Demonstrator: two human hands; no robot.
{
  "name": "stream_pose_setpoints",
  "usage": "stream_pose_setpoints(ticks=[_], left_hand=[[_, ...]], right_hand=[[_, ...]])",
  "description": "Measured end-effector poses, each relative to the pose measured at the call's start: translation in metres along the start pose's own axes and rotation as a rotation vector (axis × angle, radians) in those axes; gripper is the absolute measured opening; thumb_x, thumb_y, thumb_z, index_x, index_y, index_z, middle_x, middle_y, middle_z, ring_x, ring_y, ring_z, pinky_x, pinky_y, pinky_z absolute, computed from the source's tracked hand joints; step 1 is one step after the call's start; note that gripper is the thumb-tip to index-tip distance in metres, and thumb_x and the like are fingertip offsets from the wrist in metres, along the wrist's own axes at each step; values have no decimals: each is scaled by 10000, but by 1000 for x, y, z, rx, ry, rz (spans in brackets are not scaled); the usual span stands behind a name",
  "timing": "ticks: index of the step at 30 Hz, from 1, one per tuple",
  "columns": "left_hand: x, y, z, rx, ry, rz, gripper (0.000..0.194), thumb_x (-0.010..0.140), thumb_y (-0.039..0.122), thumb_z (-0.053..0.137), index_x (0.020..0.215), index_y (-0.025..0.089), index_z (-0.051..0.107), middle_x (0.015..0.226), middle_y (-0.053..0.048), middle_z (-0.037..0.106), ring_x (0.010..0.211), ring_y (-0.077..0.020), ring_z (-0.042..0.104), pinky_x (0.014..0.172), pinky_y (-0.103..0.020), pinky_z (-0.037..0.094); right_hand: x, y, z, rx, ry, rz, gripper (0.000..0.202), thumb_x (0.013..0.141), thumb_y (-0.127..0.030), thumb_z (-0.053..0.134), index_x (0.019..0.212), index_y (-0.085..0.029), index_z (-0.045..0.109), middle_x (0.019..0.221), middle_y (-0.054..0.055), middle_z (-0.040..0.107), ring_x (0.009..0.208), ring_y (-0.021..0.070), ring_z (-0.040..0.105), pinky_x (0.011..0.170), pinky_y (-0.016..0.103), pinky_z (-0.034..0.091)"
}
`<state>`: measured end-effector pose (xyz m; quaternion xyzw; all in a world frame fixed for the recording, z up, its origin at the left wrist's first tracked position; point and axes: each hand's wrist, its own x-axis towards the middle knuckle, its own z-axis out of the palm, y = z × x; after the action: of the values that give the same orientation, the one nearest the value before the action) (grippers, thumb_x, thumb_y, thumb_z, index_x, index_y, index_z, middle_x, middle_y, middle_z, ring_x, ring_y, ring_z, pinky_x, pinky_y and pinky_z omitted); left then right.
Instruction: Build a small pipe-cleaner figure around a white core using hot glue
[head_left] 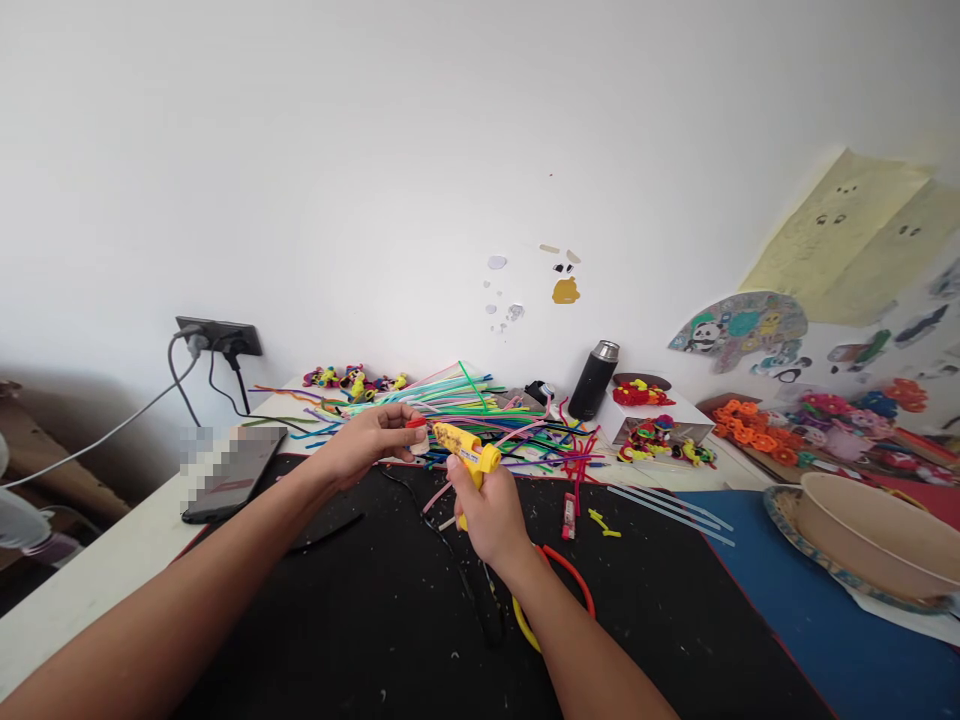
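Observation:
My right hand (pixel 487 508) is wrapped round a yellow glue gun (pixel 466 450), whose front end points up and left. Just left of it, my left hand (pixel 375 437) pinches a small red and white piece (pixel 418 436) between thumb and fingers. That piece is close to the front of the gun; whether they touch is unclear. Many coloured pipe cleaners (pixel 480 400) lie in a pile behind both hands. A dark cord (pixel 450 550) runs over the black mat (pixel 337 620) below them.
A phone or tablet (pixel 240 475) lies at the left. Behind right are a black bottle (pixel 594 380) and a white box (pixel 656 425). Clear glue sticks (pixel 679 512) lie right of a red-pink item (pixel 568 516). A bowl (pixel 877 530) stands far right.

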<state>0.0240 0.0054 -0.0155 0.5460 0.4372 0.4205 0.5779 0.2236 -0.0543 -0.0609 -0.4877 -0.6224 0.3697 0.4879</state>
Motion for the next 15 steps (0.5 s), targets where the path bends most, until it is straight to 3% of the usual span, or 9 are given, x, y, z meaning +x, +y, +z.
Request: stream_pose_setpoints(ticks=[15], left_hand=[[-1, 1, 0, 50, 21, 26, 450, 588, 443, 929, 843, 188, 660, 830, 0, 645, 604, -120, 587, 653, -302, 595]], right_hand=[[0, 3, 0, 18, 5, 21, 483, 955, -641, 518, 767, -218, 655, 464, -7, 513, 452, 185, 528, 444, 267, 390]])
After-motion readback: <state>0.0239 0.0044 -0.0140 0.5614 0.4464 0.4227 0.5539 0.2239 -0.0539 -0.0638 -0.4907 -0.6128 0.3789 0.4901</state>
